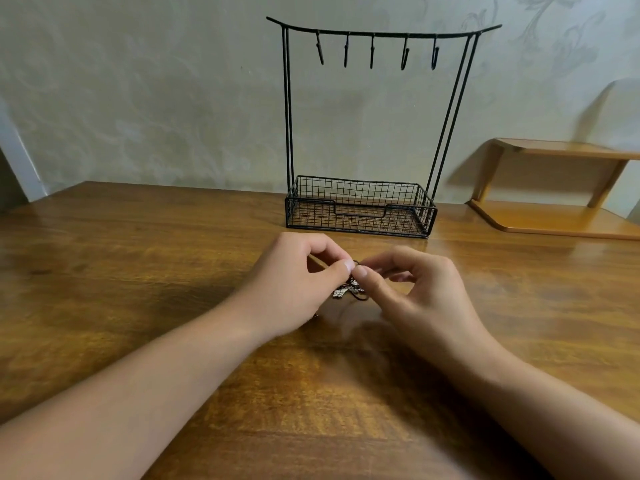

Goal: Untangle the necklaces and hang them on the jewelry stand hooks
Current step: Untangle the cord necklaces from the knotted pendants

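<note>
Head view, middle of the frame: both hands meet just above the table (138,271). The left hand (298,282) has thumb and forefinger pinched on the necklaces (348,289), and the right hand (412,289) pinches the same bundle from the other side, thumbs nearly touching. The tangle hangs just below the fingertips — dark thin cord plus some small silvery bits.

My guess on handling: super light, floppy, no stiffness at all, and the cords will snag on each other if yanked. I'd hold one cord close to the knot with each hand and tease it loose, not pull from the ends. The silvery bits look small enough to slip out of a pinch.

Hard to make out: how many necklaces are in there, where the knot sits, whether there are clasps — fingers cover most of it and it's a bit blurry.

Further up, center frame, the jewelry stand (360,206) stands on the table by the wall, its hooks (372,51) all bare. A wooden shelf (554,188) is cut off at the right edge.
</note>
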